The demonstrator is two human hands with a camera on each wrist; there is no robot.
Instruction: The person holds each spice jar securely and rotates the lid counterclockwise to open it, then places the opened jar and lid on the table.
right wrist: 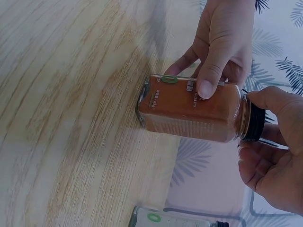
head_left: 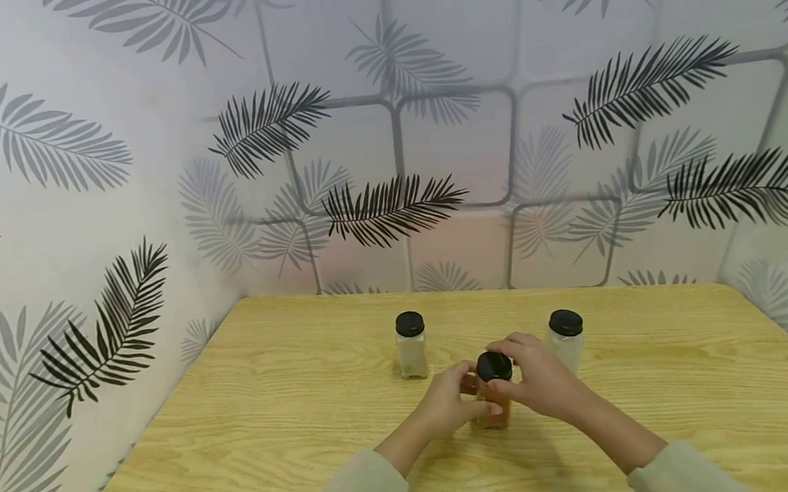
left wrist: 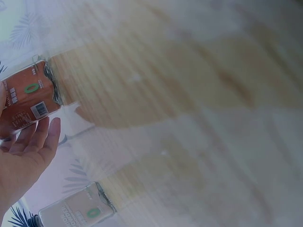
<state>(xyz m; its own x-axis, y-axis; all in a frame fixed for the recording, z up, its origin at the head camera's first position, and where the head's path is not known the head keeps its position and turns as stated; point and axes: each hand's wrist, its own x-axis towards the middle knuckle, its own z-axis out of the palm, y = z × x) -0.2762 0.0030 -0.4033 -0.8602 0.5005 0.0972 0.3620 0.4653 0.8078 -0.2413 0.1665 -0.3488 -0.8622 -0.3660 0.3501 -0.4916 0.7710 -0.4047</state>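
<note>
A square glass spice jar (head_left: 496,414) filled with orange-brown powder is upright at the middle of the table, between both hands. My left hand (head_left: 453,402) grips the jar's body, with the thumb along the near side, as the right wrist view shows. Around the black lid (right wrist: 255,122) curl the thumb and fingers of my right hand (right wrist: 279,158). The lid sits on the jar's neck. In the left wrist view, the jar's printed side with a barcode (left wrist: 40,109) shows. Whether its base touches the table I cannot tell.
To the left and farther back stands a jar of pale powder (head_left: 413,354) with a black lid. Another pale jar (head_left: 566,346), partly hidden by my right hand, stands at the right. The wooden table (head_left: 275,413) meets leaf-patterned walls (head_left: 428,149) at the back and left.
</note>
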